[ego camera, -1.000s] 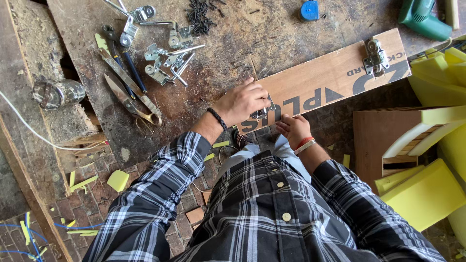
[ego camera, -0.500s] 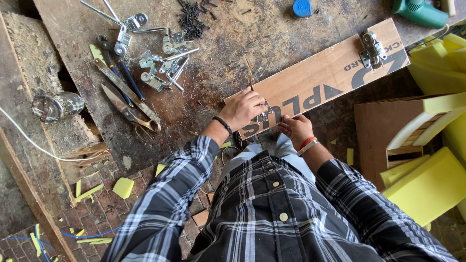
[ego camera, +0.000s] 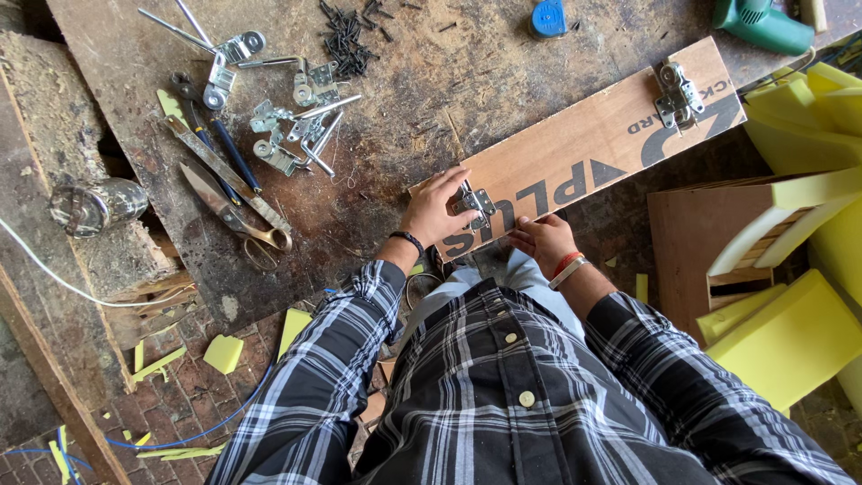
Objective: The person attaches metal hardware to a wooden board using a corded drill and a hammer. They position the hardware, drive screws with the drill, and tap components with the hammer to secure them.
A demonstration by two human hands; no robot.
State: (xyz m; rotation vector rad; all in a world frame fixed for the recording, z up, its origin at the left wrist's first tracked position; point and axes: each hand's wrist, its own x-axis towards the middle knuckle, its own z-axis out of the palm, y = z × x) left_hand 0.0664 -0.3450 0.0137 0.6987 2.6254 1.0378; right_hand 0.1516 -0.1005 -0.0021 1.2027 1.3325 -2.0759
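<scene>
at frame centre, the left hand (ego camera: 437, 211) is pressing a metal hinge (ego camera: 474, 203) flat onto the plywood strip (ego camera: 584, 153) on the table (ego camera: 431, 81), fingers spread, while the right hand (ego camera: 541, 241) is gripping the strip's near edge, fingers curled, steadying it.

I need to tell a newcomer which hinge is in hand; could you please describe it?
On the workbench lies a long brown board. The hinge sits near its lower end, under the left hand; the other hinge lies untouched at the far end.

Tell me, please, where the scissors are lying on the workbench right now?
In the head view, the scissors lie on the left part of the workbench, left of the left hand, beside a blue-handled tool and below the loose metal hinges.
</scene>
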